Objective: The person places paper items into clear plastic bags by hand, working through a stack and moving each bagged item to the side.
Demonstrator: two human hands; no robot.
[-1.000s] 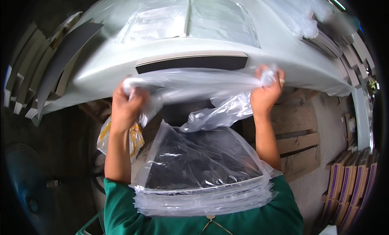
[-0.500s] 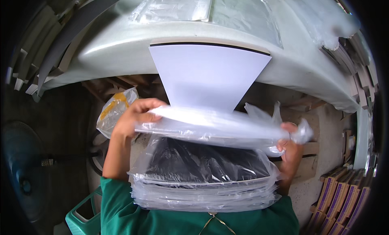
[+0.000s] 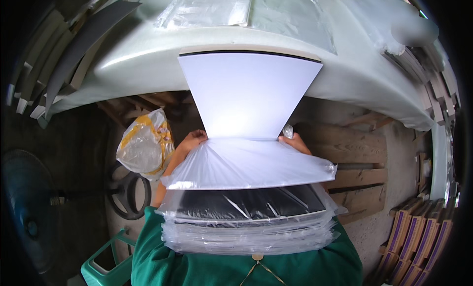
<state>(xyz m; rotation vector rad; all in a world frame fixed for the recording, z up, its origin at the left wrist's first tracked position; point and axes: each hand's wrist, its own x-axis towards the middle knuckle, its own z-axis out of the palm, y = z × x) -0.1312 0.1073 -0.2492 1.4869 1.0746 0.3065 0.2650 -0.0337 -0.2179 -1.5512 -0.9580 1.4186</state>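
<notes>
A white flat board (image 3: 249,94) reaches from the light table (image 3: 354,79) down toward me. Its near end sits inside a clear plastic bag (image 3: 249,165). My left hand (image 3: 191,140) grips the bag's mouth at the board's left edge. My right hand (image 3: 294,140) grips the mouth at the right edge. Below the bag, against my chest, rests a stack of dark boards wrapped in clear plastic (image 3: 249,219).
A crumpled yellow and clear bag (image 3: 147,145) hangs left of my left arm. A green stool (image 3: 106,266) stands at the lower left, a fan (image 3: 29,207) further left. Purple-edged boxes (image 3: 419,236) lie at the lower right. Plastic sheets (image 3: 217,7) cover the table.
The white board has slid out from the table, and I have drawn the bag's mouth up over its near end. Both hands have come closer together at the board's edges.
</notes>
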